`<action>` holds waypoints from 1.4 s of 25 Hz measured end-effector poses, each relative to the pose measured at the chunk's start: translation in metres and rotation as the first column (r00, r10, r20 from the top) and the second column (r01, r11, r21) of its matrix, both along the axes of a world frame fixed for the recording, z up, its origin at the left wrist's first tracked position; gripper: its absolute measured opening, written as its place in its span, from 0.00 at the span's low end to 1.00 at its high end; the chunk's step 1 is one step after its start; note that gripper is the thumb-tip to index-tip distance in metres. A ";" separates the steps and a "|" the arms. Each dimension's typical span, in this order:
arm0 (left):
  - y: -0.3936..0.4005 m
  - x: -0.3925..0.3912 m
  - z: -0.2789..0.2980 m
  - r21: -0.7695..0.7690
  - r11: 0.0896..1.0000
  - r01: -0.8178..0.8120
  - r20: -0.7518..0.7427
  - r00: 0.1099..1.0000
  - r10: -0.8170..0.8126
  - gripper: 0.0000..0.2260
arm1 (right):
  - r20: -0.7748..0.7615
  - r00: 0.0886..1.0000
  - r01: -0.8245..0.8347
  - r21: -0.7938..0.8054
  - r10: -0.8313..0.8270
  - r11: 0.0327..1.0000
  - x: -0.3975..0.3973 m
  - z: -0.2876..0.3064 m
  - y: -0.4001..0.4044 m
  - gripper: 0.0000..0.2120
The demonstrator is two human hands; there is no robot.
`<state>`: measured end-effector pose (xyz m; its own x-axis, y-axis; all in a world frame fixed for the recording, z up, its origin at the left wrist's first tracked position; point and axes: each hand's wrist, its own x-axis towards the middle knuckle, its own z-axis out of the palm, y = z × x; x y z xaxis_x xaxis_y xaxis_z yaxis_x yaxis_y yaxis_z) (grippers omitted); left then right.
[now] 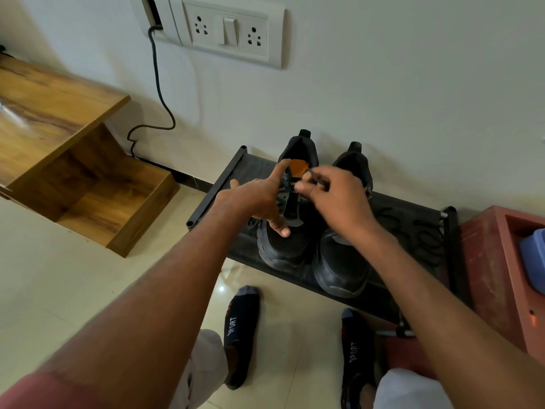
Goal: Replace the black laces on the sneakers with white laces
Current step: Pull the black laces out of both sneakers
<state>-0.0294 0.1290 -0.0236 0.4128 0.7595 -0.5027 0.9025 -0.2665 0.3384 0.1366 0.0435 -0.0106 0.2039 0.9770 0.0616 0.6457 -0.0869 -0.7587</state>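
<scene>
Two black sneakers stand side by side on a low black shoe rack (413,219) against the wall. The left sneaker (283,246) has an orange insole showing inside its opening. My left hand (259,199) rests over its lace area with fingers spread and the index finger pointing toward the collar. My right hand (333,199) is above the tongue and pinches a thin black lace (317,176) between thumb and fingers. The right sneaker (342,267) sits partly under my right wrist. No white laces are in view.
A wooden shelf unit (73,160) stands at the left. A black cable (159,93) runs down from the wall socket panel (230,31). A reddish crate (501,270) sits at the right of the rack. My socked feet (240,332) are on the tiled floor.
</scene>
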 end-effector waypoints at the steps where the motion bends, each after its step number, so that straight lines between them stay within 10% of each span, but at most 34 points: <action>1: 0.001 -0.002 -0.002 -0.001 1.000 0.000 0.000 1.000 0.000 0.73 | 0.259 0.964 -0.050 -0.035 0.058 0.998 -0.003 -0.009 -0.002 0.09; 5: 0.000 -0.004 -0.001 0.008 1.000 -0.027 0.008 1.000 0.027 0.72 | 0.527 0.849 -0.055 0.005 0.044 0.998 -0.006 -0.019 -0.005 0.01; 8: -0.004 0.000 0.003 0.027 1.000 -0.014 0.011 1.000 0.013 0.69 | -0.112 0.991 0.085 0.104 -0.073 0.991 -0.001 -0.004 0.003 0.08; 10: -0.005 -0.001 0.004 0.019 1.000 -0.019 0.023 1.000 0.019 0.69 | -0.691 0.713 0.233 0.070 -0.121 0.970 0.003 0.017 0.005 0.08; 12: -0.004 -0.001 0.002 -0.001 1.000 -0.029 0.022 0.999 0.029 0.70 | -0.878 0.470 0.188 -0.005 -0.094 0.982 0.003 0.024 0.002 0.10; 14: -0.005 -0.001 0.004 -0.016 0.999 -0.040 0.039 0.998 0.041 0.71 | -0.669 0.735 0.104 -0.057 -0.115 0.993 -0.001 0.016 0.000 0.08; 16: -0.006 0.000 0.006 -0.033 0.999 -0.030 0.055 0.998 0.032 0.71 | -0.092 0.995 0.027 -0.079 -0.035 0.997 -0.006 -0.004 -0.002 0.07; 19: -0.007 0.001 0.009 -0.028 0.999 -0.020 0.067 0.998 0.022 0.69 | 0.388 0.919 -0.038 -0.093 0.071 0.995 -0.010 -0.023 -0.004 0.10; 25: -0.009 0.004 0.008 -0.021 1.000 -0.006 0.073 0.997 0.008 0.68 | 0.410 0.912 0.051 -0.166 0.022 0.985 -0.016 -0.022 -0.005 0.07; 30: -0.009 0.002 0.010 -0.015 1.000 -0.008 0.063 0.998 0.009 0.68 | -0.021 0.982 0.170 -0.310 -0.185 0.935 0.003 -0.015 0.004 0.04; 35: -0.002 -0.002 0.014 0.030 0.999 0.014 0.037 0.999 -0.016 0.68 | 0.326 0.939 -0.027 -0.261 0.114 0.965 0.008 0.019 -0.002 0.20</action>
<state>-0.0315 0.1265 -0.0096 0.4423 0.7676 -0.4638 0.8852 -0.2904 0.3635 0.1446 0.0419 0.0084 0.1439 0.9807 -0.1326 0.8693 -0.1893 -0.4566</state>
